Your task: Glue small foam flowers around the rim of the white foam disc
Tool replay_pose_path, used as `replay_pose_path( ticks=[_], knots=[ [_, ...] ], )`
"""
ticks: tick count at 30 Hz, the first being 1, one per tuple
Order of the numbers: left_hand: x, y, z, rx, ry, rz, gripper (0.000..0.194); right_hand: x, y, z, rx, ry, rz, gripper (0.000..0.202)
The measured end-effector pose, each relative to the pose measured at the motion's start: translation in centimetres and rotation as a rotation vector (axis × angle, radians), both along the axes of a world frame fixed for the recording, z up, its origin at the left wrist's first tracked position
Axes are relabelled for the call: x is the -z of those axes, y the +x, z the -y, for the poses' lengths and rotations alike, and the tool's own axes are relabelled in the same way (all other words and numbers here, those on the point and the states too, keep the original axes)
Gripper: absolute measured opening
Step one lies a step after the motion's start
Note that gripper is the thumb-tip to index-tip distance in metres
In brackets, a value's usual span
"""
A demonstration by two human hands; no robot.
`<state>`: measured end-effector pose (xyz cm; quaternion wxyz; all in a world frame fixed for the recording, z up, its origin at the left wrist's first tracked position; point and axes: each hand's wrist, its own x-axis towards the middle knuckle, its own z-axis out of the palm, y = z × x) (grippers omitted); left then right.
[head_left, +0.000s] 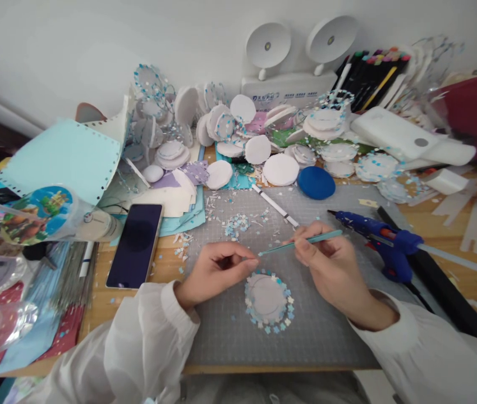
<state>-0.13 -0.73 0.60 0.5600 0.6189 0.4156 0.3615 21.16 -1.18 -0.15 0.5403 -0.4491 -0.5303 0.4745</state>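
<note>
My right hand (326, 261) grips a pair of slim teal tweezers (312, 239), held nearly level with the tip pointing left. At that tip is a tiny pale blue piece (260, 254), just beside the fingertips of my left hand (221, 269). The left thumb and forefinger are pinched together; what they hold, if anything, is too small to make out. Below the hands, a round white disc (267, 297) ringed by small blue and white paper flowers lies on the grey cutting mat (230, 348). Loose blue and white flower bits (236, 225) are heaped beyond my left hand.
A blue glue gun (384, 238) lies at the right beside a black bar (440, 280). A phone (135, 245) and a lidded cup (49, 213) stand left. A white pen (274, 205), blue disc (316, 182) and many white discs (280, 169) crowd the back.
</note>
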Motion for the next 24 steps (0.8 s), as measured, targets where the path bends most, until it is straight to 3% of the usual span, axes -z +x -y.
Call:
replay_pose_path(
  ticks=[3,8,13,17,21,24],
  knots=[
    [0.0,-0.1,-0.1,0.008,0.008,-0.009,0.031,-0.6,0.0,-0.2,0.060,0.137,0.092,0.007],
    [-0.1,-0.1,-0.1,0.015,0.004,0.033,0.031,-2.5,0.2,0.0,0.116,0.597,0.415,0.014],
    [-0.2,-0.3,-0.2,0.029,-0.031,0.090,0.031,-5.3,-0.2,1.0,-0.107,1.044,0.907,0.016],
    [0.2,-0.8,-0.3,0.023,-0.191,0.215,0.034,-6.7,-1.5,1.6,-0.174,1.363,1.091,0.018],
    [0.4,-1.0,-0.3,0.198,-0.346,0.378,0.051,-5.7,-2.5,1.6,-0.190,1.432,1.165,0.010],
    [0.2,-0.9,-0.2,0.204,-0.403,0.456,0.052,-4.9,-3.1,1.4,-0.180,1.354,1.202,0.009]
  ],
)
